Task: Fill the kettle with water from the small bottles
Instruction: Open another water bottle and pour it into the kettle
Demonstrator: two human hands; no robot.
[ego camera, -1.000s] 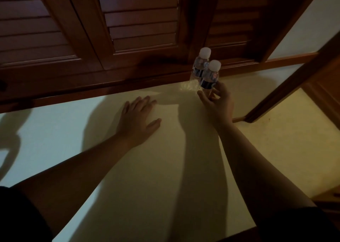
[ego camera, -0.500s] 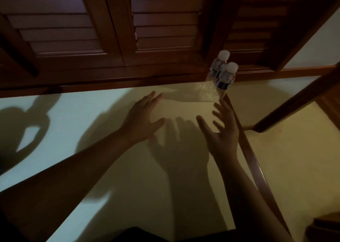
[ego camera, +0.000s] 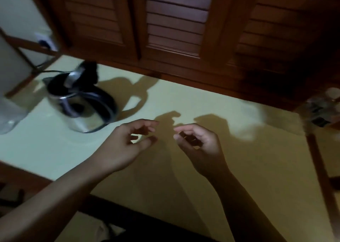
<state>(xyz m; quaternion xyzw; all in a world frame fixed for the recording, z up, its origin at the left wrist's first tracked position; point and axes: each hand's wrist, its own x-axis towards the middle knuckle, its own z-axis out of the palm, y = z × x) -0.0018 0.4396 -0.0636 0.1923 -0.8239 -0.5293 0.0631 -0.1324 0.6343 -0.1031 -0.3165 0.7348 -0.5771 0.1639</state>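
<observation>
Head view: the kettle [ego camera: 82, 101] is seen at far left with lid raised, presumably readied for pouring; the small bottles [ego camera: 323, 109] are blurred at far right. Nothing is held: left hand [ego camera: 127, 146] and right hand [ego camera: 200, 148] are loosely curled between them.

Pale counter [ego camera: 230, 168], steel kettle [ego camera: 81, 101] standing far left, blurred small bottles [ego camera: 322, 109] at right edge

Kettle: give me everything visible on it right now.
The kettle is shiny metal with a dark handle and a dark rim at its base. Its lid is tipped up and open, showing a dark interior. It stands upright on the pale counter at the far left, with a black cord running behind it. Nothing touches it; both hands are clear. Motion blur hides finer detail.
</observation>
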